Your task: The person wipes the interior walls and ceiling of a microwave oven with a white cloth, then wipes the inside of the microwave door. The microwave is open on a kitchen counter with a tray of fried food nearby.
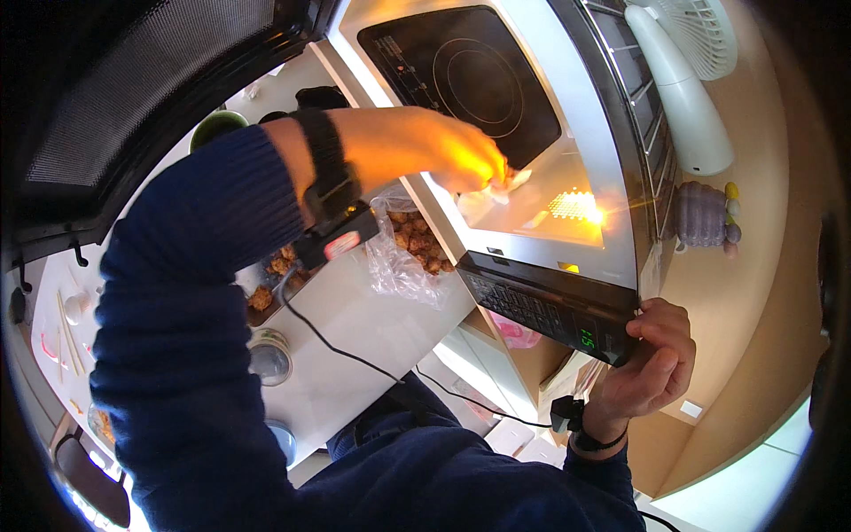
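My left hand [469,156] reaches inside an open, lit microwave oven [545,13]. Pinched in its fingers is a crumpled white tissue or cloth [498,193], close to the cavity's inner surface. A black glass panel [479,86] with ring markings, like an induction cooktop, shows in the cavity beside that hand. Yellow light shines through a perforated patch [573,205] of the wall. My right hand [658,359] grips the oven's outer corner beside the control panel [532,306], which has a lit green display. The open oven door [153,86] spans the upper left.
A clear plastic bag [405,266] of browned food balls lies by the oven, near a tray with similar pieces [260,298]. A lidded jar [269,362] stands on the white table [346,332]. Beyond the oven are a white fan [698,113] and a purple ribbed object [701,214]. Cables hang from both wrists.
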`<state>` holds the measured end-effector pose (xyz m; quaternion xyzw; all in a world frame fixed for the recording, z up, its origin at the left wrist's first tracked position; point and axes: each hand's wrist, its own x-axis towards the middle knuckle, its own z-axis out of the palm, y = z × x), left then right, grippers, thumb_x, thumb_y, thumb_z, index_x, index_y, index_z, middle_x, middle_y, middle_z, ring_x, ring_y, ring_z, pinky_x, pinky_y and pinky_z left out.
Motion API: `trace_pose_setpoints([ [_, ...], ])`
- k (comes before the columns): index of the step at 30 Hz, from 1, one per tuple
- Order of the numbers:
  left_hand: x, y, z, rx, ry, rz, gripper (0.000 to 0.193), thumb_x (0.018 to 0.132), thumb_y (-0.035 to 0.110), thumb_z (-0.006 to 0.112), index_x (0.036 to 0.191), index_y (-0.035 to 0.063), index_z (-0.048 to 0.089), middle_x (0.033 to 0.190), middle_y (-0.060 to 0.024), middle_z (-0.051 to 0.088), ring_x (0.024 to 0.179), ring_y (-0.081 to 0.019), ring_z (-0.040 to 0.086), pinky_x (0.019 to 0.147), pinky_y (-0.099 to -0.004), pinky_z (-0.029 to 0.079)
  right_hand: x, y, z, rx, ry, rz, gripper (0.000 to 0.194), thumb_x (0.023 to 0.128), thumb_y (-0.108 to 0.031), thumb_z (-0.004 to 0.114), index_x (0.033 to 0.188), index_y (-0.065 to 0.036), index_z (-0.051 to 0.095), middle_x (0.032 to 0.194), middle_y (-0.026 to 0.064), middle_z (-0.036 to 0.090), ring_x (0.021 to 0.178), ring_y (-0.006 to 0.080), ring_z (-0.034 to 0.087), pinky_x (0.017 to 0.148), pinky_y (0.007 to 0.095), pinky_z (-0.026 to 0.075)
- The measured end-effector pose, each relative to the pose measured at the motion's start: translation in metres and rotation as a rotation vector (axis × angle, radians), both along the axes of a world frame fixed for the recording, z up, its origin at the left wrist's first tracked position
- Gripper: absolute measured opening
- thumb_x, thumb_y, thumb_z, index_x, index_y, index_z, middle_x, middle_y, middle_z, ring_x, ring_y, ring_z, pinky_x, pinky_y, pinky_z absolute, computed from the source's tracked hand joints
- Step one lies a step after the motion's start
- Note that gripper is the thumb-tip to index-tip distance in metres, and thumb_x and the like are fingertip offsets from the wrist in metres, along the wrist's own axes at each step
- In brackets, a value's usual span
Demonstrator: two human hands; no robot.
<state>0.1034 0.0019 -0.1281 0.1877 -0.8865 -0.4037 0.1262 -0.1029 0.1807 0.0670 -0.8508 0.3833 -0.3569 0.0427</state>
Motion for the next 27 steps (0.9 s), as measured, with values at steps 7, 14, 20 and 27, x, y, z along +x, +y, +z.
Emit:
trace_pose_setpoints([
  [7,-0.024,-0.018,-0.035,-0.619,0.226,0.034,0.024,0.085,0.013,0.061,0.103,0.0008,0.070,0.103,-0.0125,0.070,0.109,-0.0308,0.061,0.100,-0.0361,0.046,0.002,0.003,0.000,-0.001,-0.007,-0.030,0.037,0.102,-0.033,0.040,0.090,-0.002,0.057,0.076,0.0100,0.059,0.076,0.0230,0.054,0.078,0.0400,0.047],
  [14,0.024,0.046,-0.005,-0.279,0.089,0.082,0.026,0.088,0.009,0.056,0.111,0.0065,0.067,0.122,-0.0139,0.065,0.118,-0.0307,0.057,0.098,-0.0383,0.049,0.000,0.002,-0.001,-0.001,-0.051,-0.010,0.038,0.102,-0.034,0.040,0.091,-0.003,0.058,0.077,0.0102,0.061,0.077,0.0233,0.056,0.079,0.0397,0.048],
  [20,0.041,0.074,0.004,-0.325,0.081,0.199,0.036,0.084,0.004,0.056,0.118,0.0084,0.066,0.119,-0.0129,0.066,0.108,-0.0327,0.063,0.094,-0.0388,0.051,-0.003,0.001,0.001,0.012,-0.061,0.003,0.038,0.101,-0.032,0.041,0.090,-0.002,0.061,0.079,0.0105,0.062,0.079,0.0226,0.058,0.080,0.0393,0.048],
  [27,0.095,0.045,0.022,-0.435,0.376,1.102,0.023,0.094,0.022,0.060,0.116,0.0167,0.066,0.089,-0.0112,0.067,0.067,-0.0167,0.062,0.063,-0.0287,0.048,-0.004,0.001,0.001,-0.007,-0.040,0.004,0.039,0.102,-0.033,0.041,0.088,-0.003,0.061,0.078,0.0106,0.062,0.077,0.0226,0.058,0.078,0.0394,0.049],
])
